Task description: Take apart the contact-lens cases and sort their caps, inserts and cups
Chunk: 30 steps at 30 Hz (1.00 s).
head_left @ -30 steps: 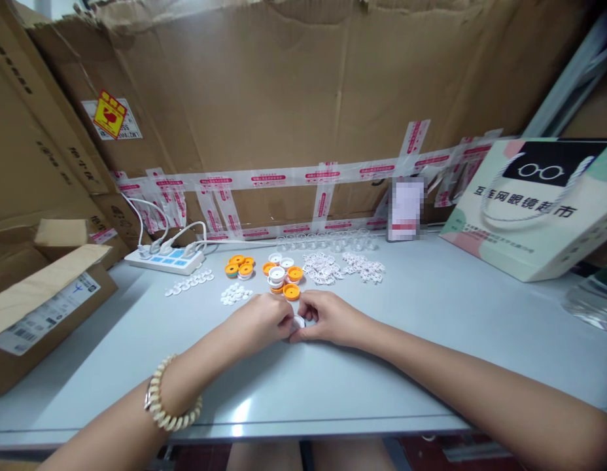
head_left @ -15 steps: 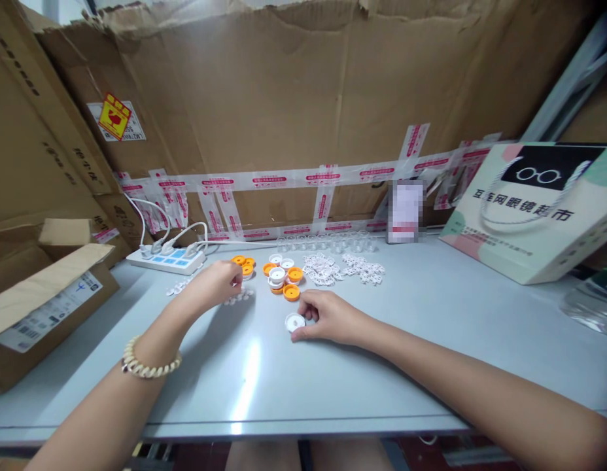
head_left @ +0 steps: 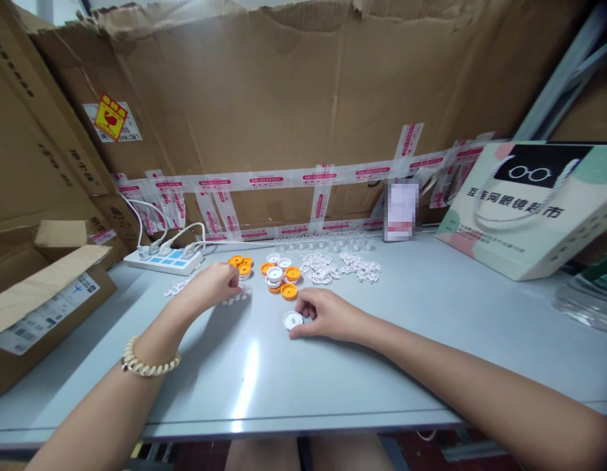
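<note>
My right hand (head_left: 328, 314) rests on the grey table (head_left: 382, 366) with thumb and fingers closed round a small white round cap (head_left: 292, 320). My left hand (head_left: 212, 286) is out to the left, fingers curled down over a little heap of small white discs (head_left: 237, 296); what it pinches is hidden. Just behind lie a group of orange caps (head_left: 241, 265) and a cluster of orange and white caps (head_left: 280, 275). A beaded bracelet (head_left: 146, 363) circles my left wrist.
Heaps of small white rings (head_left: 343, 267) and clear pieces (head_left: 328, 243) lie further back. A white power strip (head_left: 163, 260) sits at the back left, a cardboard box (head_left: 38, 307) at the left edge, a printed paper bag (head_left: 534, 203) at the right. Cardboard walls stand behind.
My left hand left the white cap and moved left and back to the heap of white discs. My right hand kept hold of the cap on the table.
</note>
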Each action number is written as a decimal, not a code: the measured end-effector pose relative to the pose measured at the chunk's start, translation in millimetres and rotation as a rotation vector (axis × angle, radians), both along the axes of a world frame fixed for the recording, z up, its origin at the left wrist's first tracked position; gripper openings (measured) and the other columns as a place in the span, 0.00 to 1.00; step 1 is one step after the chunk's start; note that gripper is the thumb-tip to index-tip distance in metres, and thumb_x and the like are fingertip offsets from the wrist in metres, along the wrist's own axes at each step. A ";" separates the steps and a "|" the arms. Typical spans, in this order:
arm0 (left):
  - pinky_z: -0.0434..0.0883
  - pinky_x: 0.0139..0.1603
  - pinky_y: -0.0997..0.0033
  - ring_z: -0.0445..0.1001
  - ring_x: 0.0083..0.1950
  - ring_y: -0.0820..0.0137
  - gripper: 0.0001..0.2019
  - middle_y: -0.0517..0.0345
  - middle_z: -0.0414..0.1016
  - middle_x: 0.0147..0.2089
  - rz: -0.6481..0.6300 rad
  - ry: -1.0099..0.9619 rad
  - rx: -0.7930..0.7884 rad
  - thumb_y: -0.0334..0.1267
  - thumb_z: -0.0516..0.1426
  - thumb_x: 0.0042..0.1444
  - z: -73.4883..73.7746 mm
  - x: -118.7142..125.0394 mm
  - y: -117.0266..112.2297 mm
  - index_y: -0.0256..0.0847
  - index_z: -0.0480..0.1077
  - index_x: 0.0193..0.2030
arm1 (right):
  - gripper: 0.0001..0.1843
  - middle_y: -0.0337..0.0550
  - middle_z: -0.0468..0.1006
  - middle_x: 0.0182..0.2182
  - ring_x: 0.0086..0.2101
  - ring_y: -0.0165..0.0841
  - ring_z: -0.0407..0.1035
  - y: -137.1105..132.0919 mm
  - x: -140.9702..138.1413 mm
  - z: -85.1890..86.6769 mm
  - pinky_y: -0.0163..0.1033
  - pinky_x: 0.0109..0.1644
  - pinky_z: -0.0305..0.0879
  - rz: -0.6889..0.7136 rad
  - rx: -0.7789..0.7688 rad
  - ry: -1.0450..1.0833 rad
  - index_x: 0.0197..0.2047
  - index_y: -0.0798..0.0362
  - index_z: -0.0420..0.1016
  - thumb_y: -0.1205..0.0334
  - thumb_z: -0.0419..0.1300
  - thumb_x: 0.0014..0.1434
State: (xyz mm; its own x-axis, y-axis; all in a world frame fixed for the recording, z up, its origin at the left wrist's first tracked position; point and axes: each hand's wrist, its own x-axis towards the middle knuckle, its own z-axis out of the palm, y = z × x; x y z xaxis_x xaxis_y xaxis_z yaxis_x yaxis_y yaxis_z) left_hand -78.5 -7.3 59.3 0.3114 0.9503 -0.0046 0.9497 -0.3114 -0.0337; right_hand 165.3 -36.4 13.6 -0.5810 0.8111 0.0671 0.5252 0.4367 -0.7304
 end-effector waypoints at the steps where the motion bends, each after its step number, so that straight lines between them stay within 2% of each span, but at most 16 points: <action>1: 0.56 0.25 0.74 0.65 0.25 0.70 0.07 0.57 0.70 0.24 -0.022 -0.049 0.004 0.38 0.55 0.49 2.2 1.6 -2.0 0.38 0.67 0.24 | 0.17 0.34 0.66 0.24 0.26 0.27 0.58 0.1 -0.1 0.1 0.31 0.27 0.52 0.002 -0.002 0.002 0.26 0.55 0.66 0.54 0.68 0.39; 3: 0.58 0.27 0.74 0.65 0.26 0.71 0.10 0.58 0.70 0.25 -0.097 -0.167 0.039 0.41 0.55 0.52 5.7 8.8 -8.3 0.37 0.67 0.26 | 0.18 0.34 0.65 0.24 0.26 0.27 0.58 0.7 -0.3 -0.3 0.31 0.27 0.51 0.007 -0.004 0.008 0.26 0.55 0.66 0.54 0.68 0.39; 5: 0.60 0.30 0.74 0.67 0.29 0.71 0.08 0.58 0.71 0.29 -0.229 -0.294 0.048 0.39 0.54 0.54 6.0 21.1 -17.0 0.37 0.68 0.28 | 0.18 0.34 0.65 0.24 0.26 0.27 0.57 1.9 -0.7 -1.6 0.31 0.27 0.51 0.007 -0.014 0.022 0.26 0.54 0.67 0.54 0.69 0.38; 8: 0.64 0.38 0.74 0.69 0.37 0.72 0.05 0.57 0.72 0.35 -0.457 -0.420 -0.045 0.35 0.54 0.55 -0.4 43.6 -30.0 0.38 0.70 0.33 | 0.18 0.33 0.64 0.22 0.25 0.26 0.56 4.4 -1.3 -5.2 0.31 0.26 0.51 0.011 -0.040 0.053 0.26 0.55 0.67 0.54 0.69 0.37; 10: 0.65 0.40 0.73 0.69 0.40 0.71 0.04 0.55 0.71 0.38 -0.544 -0.439 -0.102 0.34 0.55 0.55 -7.5 55.8 -35.6 0.39 0.71 0.35 | 0.19 0.32 0.63 0.21 0.24 0.26 0.55 5.9 -1.8 -7.6 0.31 0.26 0.51 0.018 -0.044 0.072 0.26 0.55 0.67 0.54 0.69 0.37; 15: 0.66 0.39 0.73 0.70 0.40 0.70 0.05 0.54 0.72 0.38 -0.558 -0.399 -0.127 0.32 0.57 0.54 -21.7 66.4 -37.6 0.37 0.73 0.36 | 0.18 0.33 0.66 0.23 0.25 0.26 0.57 6.8 -2.0 -10.8 0.31 0.27 0.51 0.016 -0.024 0.073 0.26 0.55 0.67 0.56 0.70 0.36; 24: 0.66 0.40 0.74 0.71 0.39 0.70 0.04 0.56 0.74 0.37 -0.539 -0.334 -0.051 0.28 0.56 0.53 -26.6 74.1 -37.5 0.37 0.73 0.33 | 0.18 0.31 0.62 0.20 0.24 0.26 0.57 7.4 -3.5 -9.6 0.30 0.27 0.51 0.027 0.023 0.033 0.22 0.54 0.64 0.59 0.71 0.35; 30: 0.65 0.42 0.69 0.71 0.38 0.68 0.08 0.53 0.74 0.35 -0.697 -0.132 0.126 0.32 0.53 0.57 -32.0 69.7 -36.5 0.37 0.73 0.31 | 0.18 0.30 0.62 0.20 0.24 0.25 0.56 7.0 -3.6 -10.7 0.30 0.26 0.51 0.027 0.062 0.044 0.21 0.54 0.64 0.61 0.71 0.35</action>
State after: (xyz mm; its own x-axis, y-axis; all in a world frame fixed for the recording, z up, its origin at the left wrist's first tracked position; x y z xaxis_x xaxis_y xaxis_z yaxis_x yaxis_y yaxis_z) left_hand -8.7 -43.8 27.4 0.8361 0.5213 0.1710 0.5302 -0.8478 -0.0079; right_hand 161.7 -29.5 3.0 -0.5983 0.7885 0.1427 0.4802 0.4954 -0.7239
